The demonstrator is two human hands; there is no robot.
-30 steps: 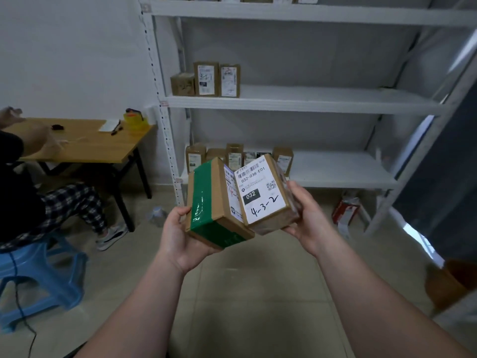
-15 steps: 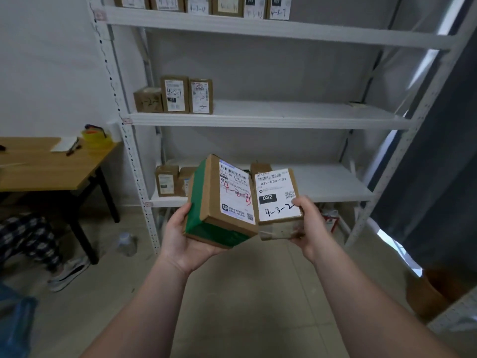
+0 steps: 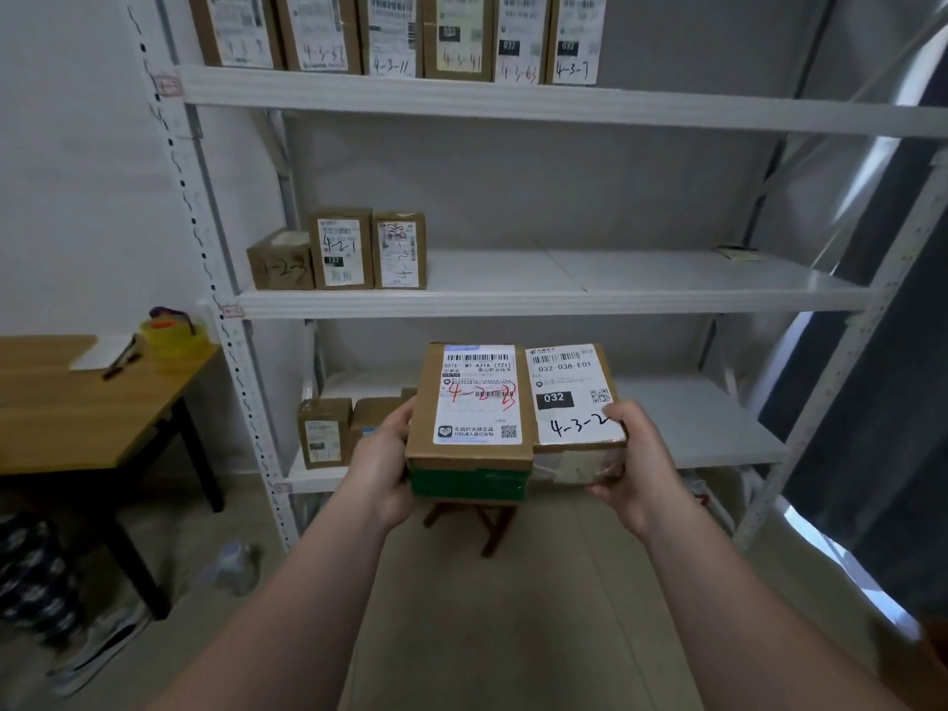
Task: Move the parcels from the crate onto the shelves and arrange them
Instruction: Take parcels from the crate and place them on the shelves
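I hold two cardboard parcels side by side in front of the white shelving unit. My left hand grips the larger parcel, which has green tape on its lower side and red writing on its label. My right hand grips the smaller parcel, marked "4-3-2" in black. Both labels face me. Three parcels stand at the left of the middle shelf. Several parcels line the top shelf, and a few stand on the low shelf behind my left hand.
A wooden table with a yellow tape roll, paper and a pen stands at the left. A person's patterned trouser leg and shoe show at bottom left. A small wooden stool and a plastic bottle are on the floor. A dark curtain hangs at the right.
The view has moved closer to the shelves and tilted up. Both parcels have turned so their labels face me squarely, the large one no longer showing its green side.
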